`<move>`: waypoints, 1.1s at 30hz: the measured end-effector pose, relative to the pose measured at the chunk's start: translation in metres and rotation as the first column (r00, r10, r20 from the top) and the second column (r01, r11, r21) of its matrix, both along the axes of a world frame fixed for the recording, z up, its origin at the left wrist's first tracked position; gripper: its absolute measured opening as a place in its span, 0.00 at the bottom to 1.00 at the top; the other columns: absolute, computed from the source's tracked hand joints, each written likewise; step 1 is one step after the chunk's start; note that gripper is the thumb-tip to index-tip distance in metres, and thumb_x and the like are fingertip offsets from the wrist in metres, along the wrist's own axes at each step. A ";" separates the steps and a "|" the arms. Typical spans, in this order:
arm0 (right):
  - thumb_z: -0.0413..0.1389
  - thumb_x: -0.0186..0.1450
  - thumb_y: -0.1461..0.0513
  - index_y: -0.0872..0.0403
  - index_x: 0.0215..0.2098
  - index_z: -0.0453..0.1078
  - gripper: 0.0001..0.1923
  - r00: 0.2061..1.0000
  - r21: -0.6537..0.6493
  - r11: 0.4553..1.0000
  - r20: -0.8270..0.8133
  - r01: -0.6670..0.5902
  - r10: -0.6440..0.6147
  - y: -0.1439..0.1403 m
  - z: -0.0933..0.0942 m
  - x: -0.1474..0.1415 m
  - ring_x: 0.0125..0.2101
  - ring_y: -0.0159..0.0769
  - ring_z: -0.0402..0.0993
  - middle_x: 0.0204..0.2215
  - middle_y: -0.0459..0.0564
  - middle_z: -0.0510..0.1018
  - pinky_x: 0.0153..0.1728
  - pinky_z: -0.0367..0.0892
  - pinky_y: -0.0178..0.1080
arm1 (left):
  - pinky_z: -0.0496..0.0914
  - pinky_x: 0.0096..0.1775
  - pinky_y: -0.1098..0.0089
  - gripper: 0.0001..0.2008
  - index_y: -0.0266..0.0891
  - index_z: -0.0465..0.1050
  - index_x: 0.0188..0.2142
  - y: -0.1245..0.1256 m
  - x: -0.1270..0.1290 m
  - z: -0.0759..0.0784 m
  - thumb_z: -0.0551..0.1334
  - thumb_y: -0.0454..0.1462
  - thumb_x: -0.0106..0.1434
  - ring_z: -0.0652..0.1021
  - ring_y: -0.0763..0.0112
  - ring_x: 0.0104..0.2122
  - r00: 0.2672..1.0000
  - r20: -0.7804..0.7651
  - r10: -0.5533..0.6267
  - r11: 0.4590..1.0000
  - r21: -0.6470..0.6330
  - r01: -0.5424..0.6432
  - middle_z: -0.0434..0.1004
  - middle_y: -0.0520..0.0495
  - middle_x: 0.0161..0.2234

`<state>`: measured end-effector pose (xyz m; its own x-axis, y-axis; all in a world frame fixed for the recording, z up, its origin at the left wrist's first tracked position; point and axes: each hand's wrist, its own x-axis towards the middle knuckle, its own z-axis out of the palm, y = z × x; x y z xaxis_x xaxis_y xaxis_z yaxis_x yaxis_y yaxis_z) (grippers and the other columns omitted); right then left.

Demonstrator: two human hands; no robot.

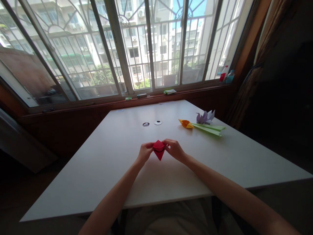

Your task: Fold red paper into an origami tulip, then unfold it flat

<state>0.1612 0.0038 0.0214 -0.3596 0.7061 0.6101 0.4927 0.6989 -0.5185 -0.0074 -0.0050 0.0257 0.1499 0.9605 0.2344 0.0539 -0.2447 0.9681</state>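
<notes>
Both hands grip a red folded paper piece point(158, 149) above the white table point(110, 163), the left hand point(145, 152) pinching its left side and the right hand point(174, 149) its right. Right of it and farther back lie an orange paper flower point(186, 123) on a green paper stem point(209, 128), and a purple paper figure point(205, 117).

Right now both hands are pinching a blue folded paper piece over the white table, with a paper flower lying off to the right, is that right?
Not quite: the folded paper piece is red, not blue. The head view shows the left hand and right hand pinching it over the white table, the paper flower lying to the right.

No readable text, no labels, brands, numbers or signs on anything in view
</notes>
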 end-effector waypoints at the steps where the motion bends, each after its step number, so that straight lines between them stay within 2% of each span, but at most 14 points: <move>1: 0.49 0.56 0.69 0.56 0.28 0.68 0.07 1.000 0.000 1.000 0.001 0.000 0.000 0.000 0.000 0.000 0.23 0.28 0.64 0.24 0.46 0.72 0.26 0.59 0.31 | 0.67 0.36 0.68 0.10 0.35 0.76 0.31 0.000 0.000 0.000 0.63 0.37 0.47 0.75 0.64 0.31 1.000 -0.001 0.001 1.000 0.005 -0.001 0.78 0.47 0.29; 9: 0.49 0.55 0.69 0.56 0.26 0.67 0.06 1.000 -0.029 1.000 -0.009 0.007 -0.008 0.000 -0.002 -0.002 0.23 0.28 0.64 0.22 0.46 0.71 0.26 0.59 0.31 | 0.67 0.34 0.69 0.11 0.35 0.75 0.31 0.000 0.000 -0.001 0.63 0.37 0.47 0.75 0.65 0.31 0.999 0.002 -0.035 0.998 -0.059 0.036 0.77 0.46 0.29; 15: 0.49 0.55 0.67 0.57 0.25 0.68 0.07 0.995 -0.198 0.980 -0.094 -0.036 0.018 0.001 -0.001 -0.003 0.22 0.29 0.64 0.21 0.46 0.72 0.25 0.58 0.32 | 0.66 0.36 0.68 0.11 0.34 0.75 0.31 0.002 -0.001 -0.005 0.63 0.37 0.46 0.74 0.64 0.32 0.998 0.046 -0.041 0.989 -0.141 0.047 0.77 0.46 0.29; 18: 0.49 0.55 0.65 0.58 0.25 0.69 0.07 0.973 -0.345 0.928 -0.220 -0.142 0.067 0.002 0.001 -0.002 0.23 0.30 0.64 0.21 0.46 0.72 0.25 0.58 0.32 | 0.66 0.38 0.66 0.13 0.33 0.74 0.32 0.003 -0.002 -0.005 0.63 0.37 0.46 0.75 0.63 0.33 0.990 0.127 -0.064 0.967 -0.238 0.093 0.77 0.45 0.28; 23: 0.52 0.53 0.61 0.59 0.27 0.69 0.08 0.889 -0.517 0.772 -0.439 -0.371 0.133 0.006 0.000 -0.002 0.21 0.28 0.62 0.19 0.44 0.69 0.24 0.57 0.32 | 0.65 0.42 0.61 0.17 0.30 0.72 0.39 -0.002 -0.003 0.001 0.61 0.39 0.50 0.75 0.57 0.37 0.933 0.296 -0.207 0.903 -0.309 0.298 0.76 0.39 0.33; 26: 0.53 0.52 0.61 0.59 0.29 0.70 0.09 0.867 -0.566 0.714 -0.484 -0.413 0.117 0.005 0.002 -0.003 0.20 0.28 0.61 0.18 0.44 0.68 0.24 0.57 0.33 | 0.65 0.42 0.61 0.19 0.30 0.71 0.40 -0.004 -0.002 0.003 0.61 0.41 0.51 0.74 0.56 0.38 0.895 0.355 -0.269 0.875 -0.297 0.381 0.76 0.37 0.35; 29: 0.53 0.51 0.61 0.59 0.30 0.71 0.11 0.862 -0.610 0.665 -0.496 -0.431 0.103 0.002 0.007 -0.005 0.21 0.27 0.61 0.18 0.44 0.68 0.25 0.57 0.33 | 0.65 0.40 0.63 0.19 0.30 0.70 0.41 -0.004 -0.002 0.002 0.61 0.41 0.51 0.75 0.57 0.38 0.880 0.383 -0.280 0.867 -0.294 0.403 0.75 0.37 0.35; 33: 0.53 0.51 0.61 0.59 0.29 0.71 0.11 0.859 -0.632 0.640 -0.504 -0.437 0.090 -0.001 0.011 -0.005 0.21 0.27 0.61 0.18 0.44 0.68 0.24 0.56 0.33 | 0.66 0.38 0.65 0.19 0.32 0.70 0.41 -0.005 -0.003 0.001 0.61 0.42 0.52 0.74 0.58 0.38 0.886 0.373 -0.275 0.857 -0.323 0.402 0.75 0.38 0.36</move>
